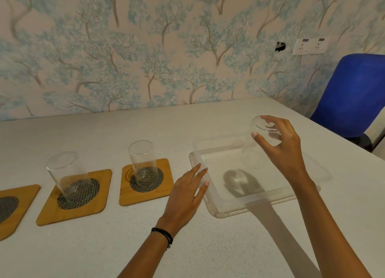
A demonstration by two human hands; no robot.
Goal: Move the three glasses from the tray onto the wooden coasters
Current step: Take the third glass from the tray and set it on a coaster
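Observation:
Two clear glasses stand upright on wooden coasters: one glass (67, 176) on the middle coaster (74, 196), another glass (143, 160) on the right coaster (145, 182). A third coaster (14, 207) at the far left edge bears nothing. My right hand (279, 144) grips the rim of a third glass (253, 147) from above, inside the clear plastic tray (210, 202); I cannot tell whether its base touches the tray floor. My left hand (187, 196) lies flat, fingers apart, against the tray's left rim.
The white table ends at a wallpapered wall behind. A blue chair (350, 94) stands past the table's right edge. A wall socket (310, 46) sits above the table's far right corner.

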